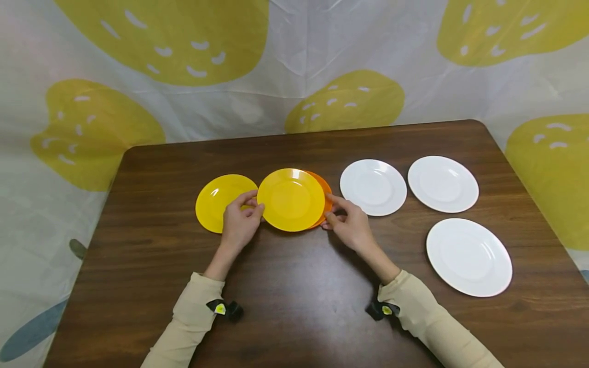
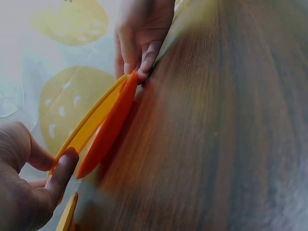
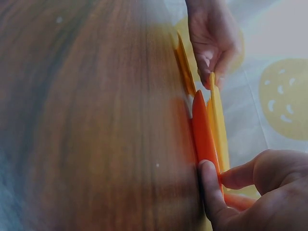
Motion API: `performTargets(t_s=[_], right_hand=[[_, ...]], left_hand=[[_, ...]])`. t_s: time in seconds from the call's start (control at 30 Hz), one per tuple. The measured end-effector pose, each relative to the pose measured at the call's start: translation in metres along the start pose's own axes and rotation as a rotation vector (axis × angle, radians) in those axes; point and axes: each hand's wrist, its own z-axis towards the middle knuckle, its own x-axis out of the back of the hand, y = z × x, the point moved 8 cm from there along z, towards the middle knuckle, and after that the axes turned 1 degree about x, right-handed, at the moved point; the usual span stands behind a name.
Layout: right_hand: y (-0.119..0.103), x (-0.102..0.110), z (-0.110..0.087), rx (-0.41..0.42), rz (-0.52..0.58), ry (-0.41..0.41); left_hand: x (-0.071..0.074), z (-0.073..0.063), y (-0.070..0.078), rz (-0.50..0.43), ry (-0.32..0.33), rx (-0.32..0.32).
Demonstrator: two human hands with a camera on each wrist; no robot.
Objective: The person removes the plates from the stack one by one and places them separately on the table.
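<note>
My left hand [image 1: 240, 222] pinches the left rim of a yellow plate [image 1: 291, 200] between thumb and fingers. An orange plate [image 1: 323, 185] lies under it, mostly hidden in the head view, with only its right side showing. On that side my right hand [image 1: 353, 225] pinches the orange plate's rim. From the left wrist, the yellow plate [image 2: 91, 122] slants above the orange plate [image 2: 110, 127], a gap opening toward the left hand. Both are close over the table. Another yellow plate [image 1: 215, 204] lies behind and left of the left hand, which partly covers it.
Three white plates [image 1: 374, 187] [image 1: 443, 184] [image 1: 469, 257] lie apart from each other on the right side of the dark wooden table [image 1: 294, 317]. Behind the table hangs a pale cloth [image 1: 230, 112] with a yellow print.
</note>
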Motion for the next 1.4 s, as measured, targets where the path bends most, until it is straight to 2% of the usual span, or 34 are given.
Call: performTargets(t_s=[0.2, 0.6, 0.77, 1.13, 1.4], right_hand=[[0.001, 0.000, 0.001, -0.005, 0.010, -0.008], [0.003, -0.001, 0.001, -0.006, 0.051, -0.012], [0.004, -0.001, 0.001, -0.009, 0.059, -0.014], [0.001, -0.002, 0.000, -0.002, 0.039, -0.005], [0.002, -0.001, 0.001, -0.012, 0.050, 0.000]], left_hand=[[0.005, 0.002, -0.002, 0.010, 0.030, 0.007], [0.026, 0.008, -0.004, -0.055, 0.072, 0.009], [0.036, 0.006, -0.005, -0.036, 0.091, 0.011], [0.053, 0.003, -0.012, -0.066, 0.113, 0.046], [0.065, 0.004, -0.015, -0.110, 0.191, 0.011]])
